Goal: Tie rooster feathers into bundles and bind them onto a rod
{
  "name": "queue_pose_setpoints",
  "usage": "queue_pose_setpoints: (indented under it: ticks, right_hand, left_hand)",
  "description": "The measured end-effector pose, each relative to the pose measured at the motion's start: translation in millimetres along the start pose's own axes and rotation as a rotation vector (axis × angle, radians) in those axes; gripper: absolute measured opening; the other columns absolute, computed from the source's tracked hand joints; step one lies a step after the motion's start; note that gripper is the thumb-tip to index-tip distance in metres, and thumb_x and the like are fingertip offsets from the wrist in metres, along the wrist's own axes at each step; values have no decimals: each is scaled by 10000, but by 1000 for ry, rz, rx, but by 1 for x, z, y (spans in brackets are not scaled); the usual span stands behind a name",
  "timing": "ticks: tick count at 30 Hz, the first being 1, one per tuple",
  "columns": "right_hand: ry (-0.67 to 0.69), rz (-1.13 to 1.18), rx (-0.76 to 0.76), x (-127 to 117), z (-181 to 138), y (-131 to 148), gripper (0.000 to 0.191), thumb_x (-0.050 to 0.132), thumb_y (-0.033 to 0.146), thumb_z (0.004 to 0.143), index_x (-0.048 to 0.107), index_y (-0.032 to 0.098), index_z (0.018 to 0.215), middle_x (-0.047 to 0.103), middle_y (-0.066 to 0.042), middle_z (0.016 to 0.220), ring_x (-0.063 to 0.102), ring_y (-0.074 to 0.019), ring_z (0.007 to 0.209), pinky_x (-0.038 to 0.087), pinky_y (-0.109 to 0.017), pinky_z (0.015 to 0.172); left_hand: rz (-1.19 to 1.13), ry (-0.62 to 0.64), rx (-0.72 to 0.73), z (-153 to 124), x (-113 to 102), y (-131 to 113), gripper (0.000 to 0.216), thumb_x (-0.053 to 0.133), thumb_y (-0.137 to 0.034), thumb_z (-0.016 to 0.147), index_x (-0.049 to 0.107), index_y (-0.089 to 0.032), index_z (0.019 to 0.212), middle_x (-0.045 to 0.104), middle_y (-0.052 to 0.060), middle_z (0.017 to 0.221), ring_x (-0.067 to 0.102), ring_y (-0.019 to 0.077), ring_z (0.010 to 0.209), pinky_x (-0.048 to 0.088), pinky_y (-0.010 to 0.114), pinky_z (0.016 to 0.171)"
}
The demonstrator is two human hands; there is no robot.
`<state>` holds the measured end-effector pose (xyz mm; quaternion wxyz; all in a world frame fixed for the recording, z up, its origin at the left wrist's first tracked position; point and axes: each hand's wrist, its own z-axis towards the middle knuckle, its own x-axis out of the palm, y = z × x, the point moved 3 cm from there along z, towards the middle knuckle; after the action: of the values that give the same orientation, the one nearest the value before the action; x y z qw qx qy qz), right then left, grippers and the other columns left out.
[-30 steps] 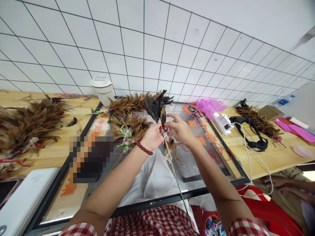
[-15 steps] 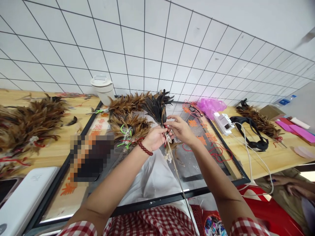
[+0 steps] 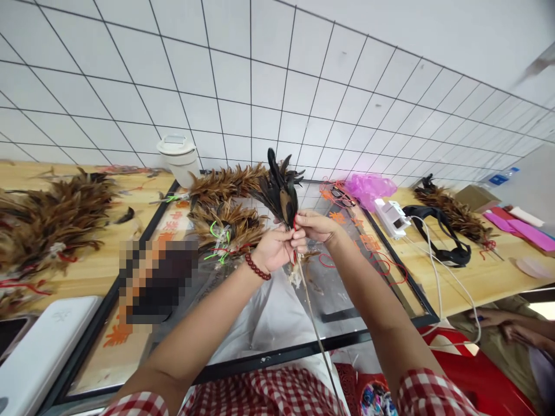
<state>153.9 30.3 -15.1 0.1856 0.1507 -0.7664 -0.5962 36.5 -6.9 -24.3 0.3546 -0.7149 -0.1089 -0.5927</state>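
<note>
Feathers (image 3: pixel 280 193) were held vs. stick (image 3: pixel 313 315) by fingers of L hand (image 3: pixel 275 249), above worktop (image 3: pixel 498 274); red cord (image 3: pixel 295 222) was pinched w/ R hand (image 3: pixel 315 226); tension prob. best kept firm, quills aligned.

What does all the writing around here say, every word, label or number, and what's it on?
Black-framed panel, left: orange characters, Chinese-looking; one perhaps "中", the rest too slanted or partly hidden to read surely.
Same panel, right: more orange characters, too blurred to read.
White slab: faint grey mark, unreadable.
Bottle, far right: blue label, too small to read.
</note>
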Motion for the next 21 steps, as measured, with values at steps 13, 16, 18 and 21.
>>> queue_pose_setpoints:
  ticks: [13, 16, 18, 21]
  right_hand:
    - [-218, -146, 75, 6, 28, 13, 401, 586, 482, 850, 573, 143, 636, 593, -22, 638, 457, -61, 446, 363, -167, 364]
    - [-236, -217, 110, 7, 38, 9, 415, 595, 495, 838, 582, 137, 629, 576, -29, 613, 477, -85, 486, 394, -195, 413]
    - [-247, -197, 102, 6, 41, 10, 410, 593, 531, 823, 588, 146, 683, 602, -41, 661, 506, -105, 528, 429, -222, 462]
    - [-435, -197, -62, -5, 36, 20, 372, 572, 543, 817, 590, 172, 842, 638, -47, 827, 570, -131, 675, 485, -260, 604]
  left_hand:
    - [243, -228, 60, 7, -10, 4, 104, 551, -237, 873, 567, -134, 875, 615, 58, 737, 616, 154, 636, 516, 329, 672]
    - [382, -289, 137, 7, -11, 7, 39, 551, -158, 860, 513, -157, 854, 544, -8, 646, 548, 101, 528, 506, 277, 611]
    - [365, -298, 202, 6, -9, 8, 54, 514, -147, 876, 478, -167, 840, 477, -42, 597, 491, 77, 485, 494, 254, 588]
    - [326, -342, 276, 6, -7, 5, 105, 465, -134, 891, 429, -177, 803, 445, -54, 584, 460, 67, 473, 489, 251, 589]
